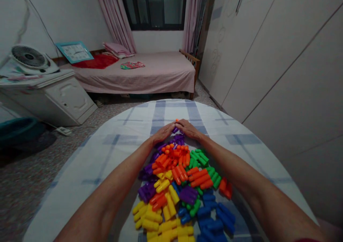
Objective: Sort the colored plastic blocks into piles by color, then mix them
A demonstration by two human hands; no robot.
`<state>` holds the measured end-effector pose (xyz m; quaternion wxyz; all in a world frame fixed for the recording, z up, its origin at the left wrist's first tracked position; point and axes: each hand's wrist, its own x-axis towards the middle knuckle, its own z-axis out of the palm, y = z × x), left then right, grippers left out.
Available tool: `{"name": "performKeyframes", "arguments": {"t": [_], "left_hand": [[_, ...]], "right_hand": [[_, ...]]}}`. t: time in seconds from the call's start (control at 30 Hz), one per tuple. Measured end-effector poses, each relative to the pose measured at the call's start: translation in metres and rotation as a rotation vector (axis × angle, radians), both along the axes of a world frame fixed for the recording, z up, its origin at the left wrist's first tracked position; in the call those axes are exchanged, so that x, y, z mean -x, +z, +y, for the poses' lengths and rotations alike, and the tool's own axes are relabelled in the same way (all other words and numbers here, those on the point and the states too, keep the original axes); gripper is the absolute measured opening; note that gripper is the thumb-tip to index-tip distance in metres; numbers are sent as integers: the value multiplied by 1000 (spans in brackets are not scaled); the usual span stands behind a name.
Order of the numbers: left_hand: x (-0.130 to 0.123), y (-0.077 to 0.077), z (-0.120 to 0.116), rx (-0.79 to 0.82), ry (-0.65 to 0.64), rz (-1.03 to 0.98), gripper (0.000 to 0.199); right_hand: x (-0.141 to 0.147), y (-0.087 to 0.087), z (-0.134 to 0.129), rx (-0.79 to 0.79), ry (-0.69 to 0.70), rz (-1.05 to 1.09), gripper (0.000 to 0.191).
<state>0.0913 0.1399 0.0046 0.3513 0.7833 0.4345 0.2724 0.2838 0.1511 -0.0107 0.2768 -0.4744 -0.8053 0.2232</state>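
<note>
On the table lies a pile of plastic building pieces made of joined tubes. Purple pieces lie at its far end, orange pieces behind the middle, and green pieces to the right. Yellow pieces are at the near left, blue pieces at the near right. My left hand and my right hand rest on the cloth beyond the pile, fingers stretched out and tips meeting. They curve around the farthest purple pieces; an orange bit shows past the fingertips. Neither hand visibly grips a piece.
A checked blue-and-white cloth covers the round table. Beyond it stands a bed with a pink cover. To the left are a white cabinet, a fan and a teal basin. A large wardrobe lines the right side.
</note>
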Motion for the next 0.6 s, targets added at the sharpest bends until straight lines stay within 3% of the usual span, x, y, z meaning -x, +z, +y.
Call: {"name": "performKeyframes", "arguments": {"t": [0.1, 0.33, 0.47, 0.6], "left_hand": [[4, 11, -16, 54, -130, -31, 57], [8, 39, -63, 73, -114, 79, 49], [10, 54, -95, 59, -241, 26, 51], [17, 62, -132, -15, -257, 19, 48]], "right_hand": [[3, 8, -31, 94, 76, 142, 35], [5, 37, -94, 376, 154, 404, 43], [16, 51, -127, 299, 212, 432, 36], [23, 56, -166, 138, 187, 329, 29]]}}
